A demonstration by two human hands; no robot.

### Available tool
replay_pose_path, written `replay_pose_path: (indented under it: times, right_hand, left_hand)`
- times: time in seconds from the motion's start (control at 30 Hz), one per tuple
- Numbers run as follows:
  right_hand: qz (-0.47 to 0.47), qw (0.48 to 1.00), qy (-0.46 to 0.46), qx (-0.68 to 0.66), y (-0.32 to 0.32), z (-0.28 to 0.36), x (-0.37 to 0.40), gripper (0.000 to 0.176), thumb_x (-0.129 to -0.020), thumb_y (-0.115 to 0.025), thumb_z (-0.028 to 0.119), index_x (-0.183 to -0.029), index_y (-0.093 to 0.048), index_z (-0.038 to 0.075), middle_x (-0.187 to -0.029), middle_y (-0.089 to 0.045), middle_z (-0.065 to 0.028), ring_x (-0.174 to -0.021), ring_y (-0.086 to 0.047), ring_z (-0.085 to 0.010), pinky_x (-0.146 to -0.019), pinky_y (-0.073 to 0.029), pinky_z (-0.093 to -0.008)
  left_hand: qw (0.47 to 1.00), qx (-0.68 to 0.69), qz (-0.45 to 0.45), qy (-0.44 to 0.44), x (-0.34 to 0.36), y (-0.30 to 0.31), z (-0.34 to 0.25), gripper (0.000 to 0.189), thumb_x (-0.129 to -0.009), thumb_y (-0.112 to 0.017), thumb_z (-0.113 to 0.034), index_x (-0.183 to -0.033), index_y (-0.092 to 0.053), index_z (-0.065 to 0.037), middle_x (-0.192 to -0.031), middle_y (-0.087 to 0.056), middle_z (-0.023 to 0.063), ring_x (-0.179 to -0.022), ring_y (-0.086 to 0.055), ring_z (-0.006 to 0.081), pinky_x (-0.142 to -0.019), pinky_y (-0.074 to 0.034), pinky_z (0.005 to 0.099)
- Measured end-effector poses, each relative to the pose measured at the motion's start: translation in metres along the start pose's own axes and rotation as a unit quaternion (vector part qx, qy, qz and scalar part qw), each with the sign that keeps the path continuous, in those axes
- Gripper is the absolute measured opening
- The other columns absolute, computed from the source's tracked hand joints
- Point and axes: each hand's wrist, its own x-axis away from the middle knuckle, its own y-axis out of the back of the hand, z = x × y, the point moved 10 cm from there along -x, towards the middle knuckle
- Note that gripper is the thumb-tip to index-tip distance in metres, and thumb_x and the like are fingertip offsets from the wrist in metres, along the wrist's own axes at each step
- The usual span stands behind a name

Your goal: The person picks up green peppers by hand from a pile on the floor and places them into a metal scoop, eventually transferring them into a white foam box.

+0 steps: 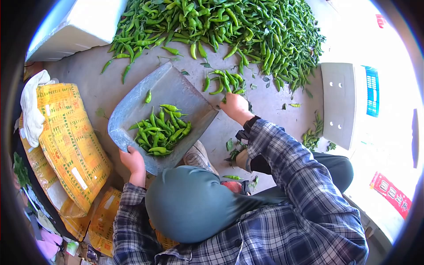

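My left hand [133, 162] is closed on the near left rim of a grey metal scoop [176, 90], which is tilted over the floor. A small heap of green chili peppers [161, 130] lies inside it, and one single pepper [148, 96] rests apart near its left wall. Just past the scoop's right corner, my right hand [237, 107] is closed around several green peppers [227, 81]; their tips stick out beyond the fingers. Part of that grip is hidden by the back of the hand. Beyond both hands spreads a large pile of green peppers [247, 26].
A white foam box [84, 33] stands at the upper left. Yellow taped cardboard [73, 137] and a white cloth [33, 108] are on the left. To the right are a pale panel with holes [338, 106], a blue plastic grid [372, 90] and loose leaves [311, 134]. My shoe [196, 159] is beside the scoop.
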Motion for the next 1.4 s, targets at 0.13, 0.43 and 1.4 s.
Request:
replay_pose_path:
  times: [0.13,0.43,1.4]
  right_hand:
    - [0.104,0.975,0.035,-0.194,0.019,0.047,0.022,0.023,-0.079,-0.056,0.025,-0.082,-0.061,0.003,-0.077,-0.064,-0.0165,-0.072,-0.063,-0.0318,-0.064,-0.051,-0.0417]
    - [-0.122,0.991,0.041,0.03,0.066,0.005,-0.042,0.042,-0.073,-0.066,0.032,-0.102,-0.056,0.003,-0.1,-0.056,-0.0177,-0.088,-0.06,-0.0318,-0.073,-0.05,-0.0404]
    - [0.073,0.968,0.081,-0.224,0.071,0.06,-0.041,0.033,-0.069,-0.063,0.014,-0.093,-0.053,-0.006,-0.065,-0.061,-0.0145,-0.046,-0.061,-0.0215,-0.048,-0.051,-0.0309]
  left_hand:
    - [1.0,-0.004,0.005,0.004,0.0,-0.002,0.002,0.029,-0.081,-0.046,-0.003,-0.108,-0.051,0.007,-0.1,-0.059,0.0223,-0.092,-0.057,0.0349,-0.084,-0.042,0.0391]
    - [1.0,-0.012,-0.004,-0.009,0.0,0.001,-0.002,0.028,-0.082,-0.046,-0.003,-0.108,-0.051,0.007,-0.099,-0.059,0.0226,-0.092,-0.058,0.0348,-0.083,-0.042,0.039]
    - [1.0,0.009,-0.013,-0.014,0.002,0.001,-0.003,0.028,-0.081,-0.047,-0.004,-0.107,-0.052,0.004,-0.096,-0.061,0.0203,-0.089,-0.059,0.0331,-0.081,-0.043,0.0379]
